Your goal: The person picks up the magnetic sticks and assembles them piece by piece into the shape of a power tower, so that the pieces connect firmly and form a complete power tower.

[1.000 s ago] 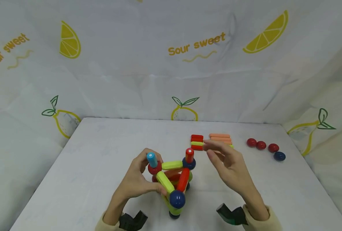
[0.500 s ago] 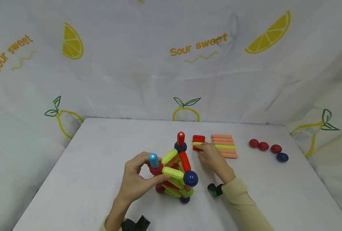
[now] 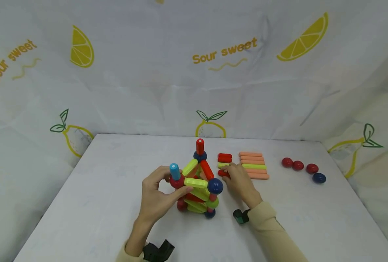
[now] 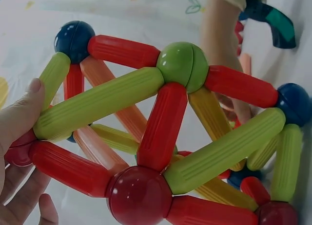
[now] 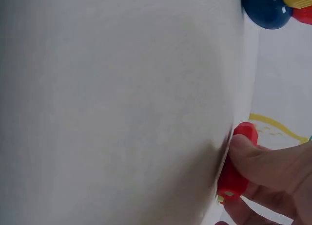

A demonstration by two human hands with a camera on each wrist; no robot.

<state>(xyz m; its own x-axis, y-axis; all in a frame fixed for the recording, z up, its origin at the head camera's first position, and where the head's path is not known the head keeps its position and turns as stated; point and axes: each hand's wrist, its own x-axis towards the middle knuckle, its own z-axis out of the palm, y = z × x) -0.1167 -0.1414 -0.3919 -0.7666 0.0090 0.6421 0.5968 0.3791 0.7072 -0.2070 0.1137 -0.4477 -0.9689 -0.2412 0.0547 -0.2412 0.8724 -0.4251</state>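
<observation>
My left hand (image 3: 158,196) grips the upper left corner of a framework of magnetic rods and balls (image 3: 196,183), thumb along a yellow-green rod. A blue rod (image 3: 174,171) stands up from its dark red corner ball, and a red rod (image 3: 200,146) from a dark blue ball at the far corner. In the left wrist view a green ball (image 4: 183,66) joins several rods. Right of the framework, my right hand (image 3: 241,182) pinches a short red rod (image 5: 231,178) at the table surface, thumb on one side. Its fingers partly hide this rod in the head view.
Beyond the right hand lie a yellow-green rod (image 3: 224,165) and short red rods (image 3: 225,158). Longer salmon rods (image 3: 251,154) with a yellow-green one (image 3: 254,166) lie in a row beside them. Dark red balls (image 3: 297,165) and a dark blue ball (image 3: 319,178) rest farther right on the white table (image 3: 82,203).
My right hand has come down from beside the framework to the short rods and drawn a red one slightly nearer. The left hand has turned the framework, its far corner now farther away.
</observation>
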